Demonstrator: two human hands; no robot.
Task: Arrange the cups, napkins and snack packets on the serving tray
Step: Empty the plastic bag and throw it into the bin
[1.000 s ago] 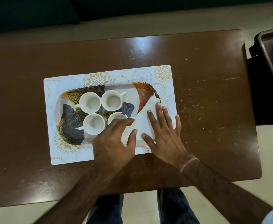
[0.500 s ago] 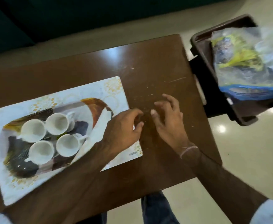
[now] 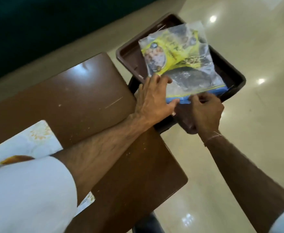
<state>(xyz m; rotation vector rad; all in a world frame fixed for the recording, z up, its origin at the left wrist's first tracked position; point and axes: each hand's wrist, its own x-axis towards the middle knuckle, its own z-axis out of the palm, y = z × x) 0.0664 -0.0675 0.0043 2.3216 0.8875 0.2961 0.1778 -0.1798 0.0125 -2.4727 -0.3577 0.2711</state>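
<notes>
A clear zip bag (image 3: 195,79) with a blue seal strip lies in a dark brown plastic bin (image 3: 127,60) just past the table's right end. A yellow snack packet (image 3: 173,52) shows inside the bag. My left hand (image 3: 153,100) rests on the bag's near left corner, fingers on top and thumb at the blue strip. Beside it, my right hand (image 3: 205,111) pinches the blue strip. Only an orange sliver of the serving tray (image 3: 11,159) shows at the lower left; the cups and napkin are hidden behind my white sleeve or out of frame.
The brown wooden table (image 3: 80,101) fills the left and middle. A white floral placemat (image 3: 35,140) lies under the tray. The bin stands on a dark stand over a glossy cream floor (image 3: 255,148).
My view swung right, away from the tray. Both hands left the napkin on the tray, crossed the table's end and took hold of the zip bag's near edge in the bin.
</notes>
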